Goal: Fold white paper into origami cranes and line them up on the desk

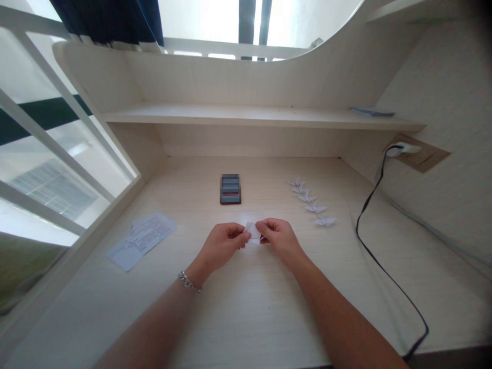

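Observation:
A small folded piece of white paper [252, 231] is held between my two hands, over the middle of the desk. My left hand [226, 243] pinches its left edge between thumb and fingers. On the opposite side, my right hand [280, 237] grips the paper's right edge the same way. Folded paper cranes [315, 209] stand in a slanting row on the desk, to the right beyond my right hand. Left of my hands lie flat paper sheets [148, 236], some with printed lines. The finer folds of the held paper are too small to make out.
A dark phone-like rectangle [230, 189], its surface blurred, lies beyond my hands. At the right, a black cable [371, 251] runs from a wall socket [421, 152] across the desk. A shelf [246, 114] spans the back, with a flat bluish item [372, 111] on it.

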Demonstrator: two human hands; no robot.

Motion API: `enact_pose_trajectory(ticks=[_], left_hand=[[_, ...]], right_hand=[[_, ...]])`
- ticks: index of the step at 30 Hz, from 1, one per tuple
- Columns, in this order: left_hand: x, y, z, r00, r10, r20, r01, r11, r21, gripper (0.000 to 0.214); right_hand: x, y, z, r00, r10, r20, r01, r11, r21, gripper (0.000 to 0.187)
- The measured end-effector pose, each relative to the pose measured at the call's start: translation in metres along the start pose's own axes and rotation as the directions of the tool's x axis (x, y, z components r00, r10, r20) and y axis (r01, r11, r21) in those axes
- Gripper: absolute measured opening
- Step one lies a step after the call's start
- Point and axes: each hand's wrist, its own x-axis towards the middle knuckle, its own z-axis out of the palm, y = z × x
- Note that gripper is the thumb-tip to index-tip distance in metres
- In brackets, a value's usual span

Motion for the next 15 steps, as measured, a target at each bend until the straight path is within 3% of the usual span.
enact_pose_trajectory(ticks=[3,8,15], left_hand=[[0.000,-0.001,-0.001,1.000,-0.010,-0.018,0.011,1.000,0.023,0.028],[-0.002,0.003,-0.002,0.999,0.028,-0.039,-0.023,0.992,0.121,0.027],[-0.002,0.010,-0.007,0.999,0.048,-0.010,-0.046,0.990,0.136,0.023]], right_hand=[[0.000,0.001,-0.002,1.000,-0.001,0.006,0.001,1.000,0.013,0.029],[-0.001,-0.001,-0.002,0.993,-0.098,0.066,0.102,0.993,-0.066,0.024],[-0.001,-0.001,0.001,0.998,-0.064,-0.007,0.063,0.997,-0.036,0.024]])
